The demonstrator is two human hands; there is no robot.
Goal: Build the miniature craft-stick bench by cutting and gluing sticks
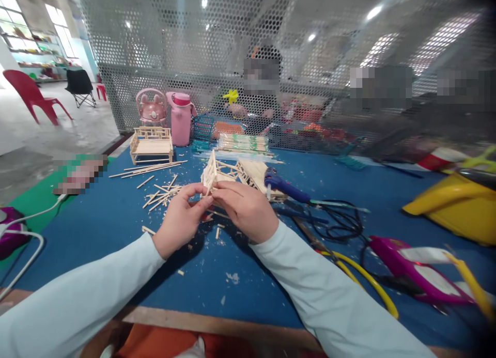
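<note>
My left hand (179,219) and my right hand (248,209) meet at the middle of the blue table, fingers pinched on a small frame (211,171) of pale wooden sticks. The frame stands tilted up above the fingers; its lower part is hidden by them. Just behind my right hand lies a slatted wooden stick piece (253,172), with a blue hot glue gun (287,186) resting against it. Loose cut sticks (160,197) lie left of my left hand. Farther back at the left stands a small stick-built bench (152,147).
A pink thermos (181,121) and bundled sticks in plastic (243,142) stand by the perforated metal screen (217,48). At right are black cables (341,223), yellow-handled pliers (374,280), a purple power strip (418,270) and a yellow dustpan (457,203). A person sits behind the screen.
</note>
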